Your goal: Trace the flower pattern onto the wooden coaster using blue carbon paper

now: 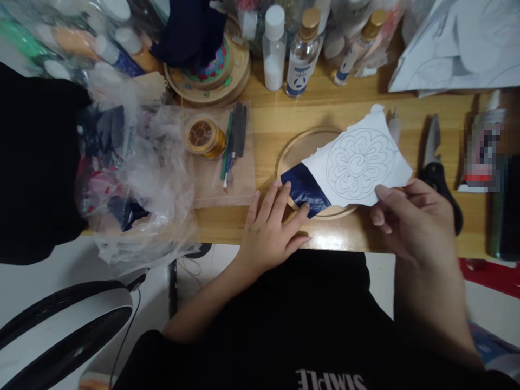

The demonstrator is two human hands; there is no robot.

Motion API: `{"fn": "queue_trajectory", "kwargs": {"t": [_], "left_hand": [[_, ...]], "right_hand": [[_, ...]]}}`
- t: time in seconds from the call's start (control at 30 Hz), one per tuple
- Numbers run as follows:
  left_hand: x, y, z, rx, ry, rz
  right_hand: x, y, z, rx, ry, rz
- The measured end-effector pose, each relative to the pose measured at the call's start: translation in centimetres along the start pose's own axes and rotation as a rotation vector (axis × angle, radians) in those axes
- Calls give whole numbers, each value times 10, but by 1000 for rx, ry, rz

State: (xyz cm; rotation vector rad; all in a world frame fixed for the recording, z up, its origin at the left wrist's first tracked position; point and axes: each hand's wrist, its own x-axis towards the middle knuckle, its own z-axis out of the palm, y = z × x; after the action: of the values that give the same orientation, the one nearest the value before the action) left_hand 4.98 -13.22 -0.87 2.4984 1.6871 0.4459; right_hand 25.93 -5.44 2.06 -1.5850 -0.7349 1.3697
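Observation:
A torn-edged sheet of white paper (357, 157) bears a line drawing of a flower inside an oval. My right hand (422, 216) pinches its lower right corner between thumb and fingers, and the sheet looks slightly raised. Partly under the paper is a dark blue, shiny sheet (304, 189) like carbon paper. Fingers spread, my left hand (272, 227) rests at the table's front edge, its fingertips on the blue sheet's lower left edge. Beneath both sheets lies a round wooden-rimmed disc (290, 147), mostly covered.
Left of the disc, a spool of gold thread (206, 139) and several brushes and tools (233, 141) lie on a clear plastic sleeve (211, 189). Bottles (300, 59) stand behind. At right are a folding knife (436, 162) and a tube (483, 151). Plastic bags (142, 162) crowd the left.

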Motion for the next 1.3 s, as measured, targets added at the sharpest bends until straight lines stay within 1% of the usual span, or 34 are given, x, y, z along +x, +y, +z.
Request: {"fn": "queue_trajectory", "kwargs": {"t": [0.27,0.4,0.5,0.57,0.7,0.77,0.83,1.0,1.17,1.3], "left_hand": [[0,-1,0,-7,0,-9],[0,-1,0,-22,4,-12],[0,-1,-1,-27,12,-10],[1,-2,-2,-35,25,0],[4,-3,-3,-28,100,44],[5,-4,-3,-17,142,53],[6,-4,-2,-9,158,52],[7,-4,-2,-6,129,76],[7,-2,0,-8,95,48],[6,1,1,-9,105,29]], "right_hand": [[0,0,-1,18,17,13],[1,0,-5,32,31,-4],[1,-6,-7,97,53,-32],[2,-12,-8,179,95,-41],[3,-22,-13,313,171,-19],[5,-23,-18,306,159,-5],[6,-23,-22,289,138,2],[7,-18,-26,278,122,10],[5,-17,-25,249,78,-16],[4,-17,-23,264,103,14]]}}
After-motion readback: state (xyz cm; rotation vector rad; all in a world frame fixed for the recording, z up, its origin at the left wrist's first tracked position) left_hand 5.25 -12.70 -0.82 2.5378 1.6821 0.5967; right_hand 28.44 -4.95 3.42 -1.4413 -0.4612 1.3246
